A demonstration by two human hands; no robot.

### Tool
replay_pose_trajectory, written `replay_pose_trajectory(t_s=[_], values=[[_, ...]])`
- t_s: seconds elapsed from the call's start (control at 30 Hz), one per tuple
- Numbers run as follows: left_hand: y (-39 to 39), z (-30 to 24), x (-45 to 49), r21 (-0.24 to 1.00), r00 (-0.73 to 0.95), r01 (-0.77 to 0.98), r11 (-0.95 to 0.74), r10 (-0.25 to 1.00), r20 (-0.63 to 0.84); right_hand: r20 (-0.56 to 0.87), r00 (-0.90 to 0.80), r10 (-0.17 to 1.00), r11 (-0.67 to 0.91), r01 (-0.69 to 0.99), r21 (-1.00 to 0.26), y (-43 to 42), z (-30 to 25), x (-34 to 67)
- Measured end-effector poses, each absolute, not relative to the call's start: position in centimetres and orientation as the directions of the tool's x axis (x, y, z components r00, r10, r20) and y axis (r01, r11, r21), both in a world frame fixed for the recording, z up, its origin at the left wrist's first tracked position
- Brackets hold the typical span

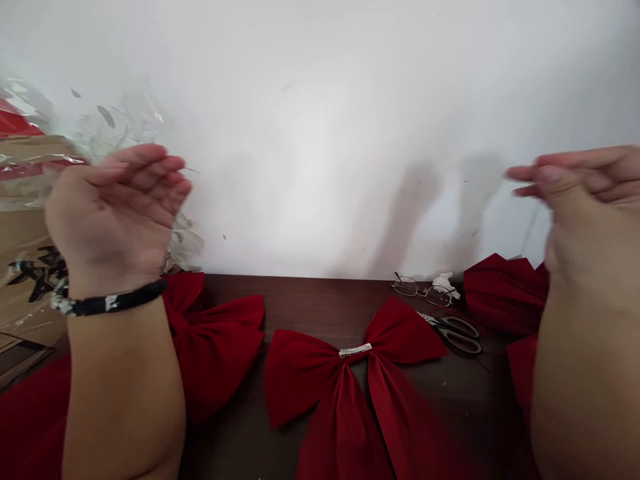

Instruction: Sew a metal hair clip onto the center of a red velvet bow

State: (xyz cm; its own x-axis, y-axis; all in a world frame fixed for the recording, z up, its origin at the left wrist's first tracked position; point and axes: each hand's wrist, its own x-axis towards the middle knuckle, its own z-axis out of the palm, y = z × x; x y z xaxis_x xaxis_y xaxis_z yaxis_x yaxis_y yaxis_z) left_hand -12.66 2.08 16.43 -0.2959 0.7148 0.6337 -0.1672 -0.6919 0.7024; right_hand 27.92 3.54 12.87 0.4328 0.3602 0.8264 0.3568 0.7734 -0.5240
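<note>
The left hand (117, 213), fingers (150, 170) curled open, hovers by clear plastic film (125, 120); the right hand's (585, 193) fingers (545, 175) look nearly closed, though blur hides any grip, with a red velvet bow (320, 373) on the tabletop (300, 290) between them.

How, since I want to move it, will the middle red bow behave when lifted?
The bow is probably light and floppy: its velvety tails lie slack on the table. The metal clip at its centre may stay firmer, with the loops drooping either side.

Bow (320, 380) mid-table (280, 293), scissors (453, 335) to its R, glasses (419, 291) behind them, more bows (215, 340) L & R, box (30, 300) far L, wall (320, 133) behind table.
</note>
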Motion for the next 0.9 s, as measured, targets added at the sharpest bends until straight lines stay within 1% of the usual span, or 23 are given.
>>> replay_pose_trajectory(t_s=[0.03,0.07,0.13,0.17,0.2,0.27,0.3,0.37,0.43,0.5,0.63,0.67,0.73,0.8,0.9], values=[[1.6,16.3,-11.3,0.692,-0.248,-0.242,-0.68,0.733,0.633,0.837,0.353,0.418,0.796,0.302,-0.525,3.4,12.7,26.4],[1.1,16.1,-10.0,0.693,-0.175,-0.287,-0.661,0.748,0.641,0.819,0.246,0.518,0.789,0.234,-0.569,3.1,12.5,25.0],[0.2,15.4,-7.8,0.728,0.036,-0.315,-0.609,0.758,0.651,0.705,-0.001,0.71,0.693,0.179,-0.698,2.4,12.0,22.6],[-0.2,15.1,-6.9,0.767,0.158,-0.288,-0.573,0.762,0.629,0.634,-0.136,0.762,0.648,0.151,-0.747,2.0,11.7,21.6],[-0.6,14.7,-6.1,0.804,0.27,-0.245,-0.542,0.758,0.594,0.572,-0.277,0.772,0.616,0.102,-0.781,1.8,11.4,20.6],[-0.9,14.0,-5.1,0.835,0.43,-0.165,-0.525,0.724,0.539,0.497,-0.491,0.716,0.555,-0.032,-0.831,1.4,10.6,19.1],[-1.0,13.7,-4.8,0.828,0.48,-0.132,-0.545,0.696,0.534,0.468,-0.567,0.677,0.51,-0.096,-0.855,1.4,10.2,18.4],[-1.0,13.3,-4.5,0.774,0.53,-0.058,-0.631,0.637,0.56,0.425,-0.659,0.621,0.405,-0.194,-0.893,1.4,9.4,17.3],[-0.8,13.1,-4.4,0.681,0.549,0.075,-0.729,0.6,0.582,0.393,-0.711,0.583,0.297,-0.264,-0.918,1.6,8.6,16.5],[-0.4,13.0,-4.4,0.557,0.562,0.234,-0.797,0.578,0.591,0.393,-0.741,0.545,0.207,-0.335,-0.919,1.7,7.9,15.9],[0.5,12.8,-4.7,0.248,0.573,0.453,-0.856,0.492,0.655,0.452,-0.764,0.461,0.04,-0.491,-0.87,2.0,7.4,15.7],[0.8,12.8,-5.0,0.172,0.568,0.501,-0.848,0.472,0.674,0.457,-0.756,0.468,0.006,-0.515,-0.857,2.1,7.5,15.9],[1.4,13.0,-5.7,0.071,0.557,0.588,-0.806,0.466,0.687,0.451,-0.711,0.539,-0.014,-0.542,-0.84,2.4,8.1,16.9],[1.9,13.4,-6.8,0.067,0.508,0.67,-0.739,0.522,0.685,0.432,-0.647,0.628,0.037,-0.529,-0.848,2.8,9.1,18.5],[2.7,14.1,-8.6,0.171,0.359,0.763,-0.624,0.629,0.69,0.417,-0.582,0.698,0.181,-0.42,-0.889,3.6,10.6,21.8]])
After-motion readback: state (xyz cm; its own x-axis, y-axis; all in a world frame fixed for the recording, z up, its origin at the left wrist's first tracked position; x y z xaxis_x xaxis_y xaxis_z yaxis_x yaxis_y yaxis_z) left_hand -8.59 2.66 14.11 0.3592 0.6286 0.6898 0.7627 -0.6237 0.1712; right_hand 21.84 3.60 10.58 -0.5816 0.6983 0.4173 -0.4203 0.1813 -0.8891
